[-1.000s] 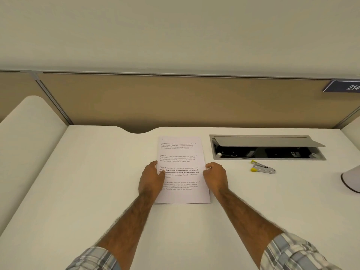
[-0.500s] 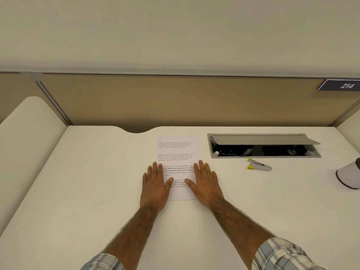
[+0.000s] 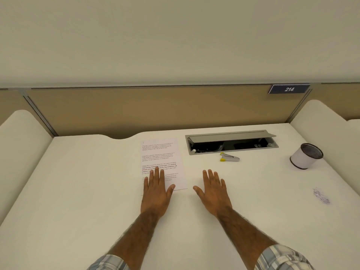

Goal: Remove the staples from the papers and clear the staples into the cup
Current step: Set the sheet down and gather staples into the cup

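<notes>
Now the left hand (image 3: 156,189) lies flat and open on the papers (image 3: 162,162) to keep them still, the right hand (image 3: 213,189) open on the counter (image 3: 78,182), the cup (image 3: 305,155) at two o'clock.

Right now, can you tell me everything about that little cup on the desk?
The cup is small and round, with a smooth white wall, a dark rim at top and bottom and a dark inside. It may be paper, though that is hard to tell. It stands upright at the far right of the desk, past the stapler. Nothing touches it. Its contents cannot be seen.
</notes>
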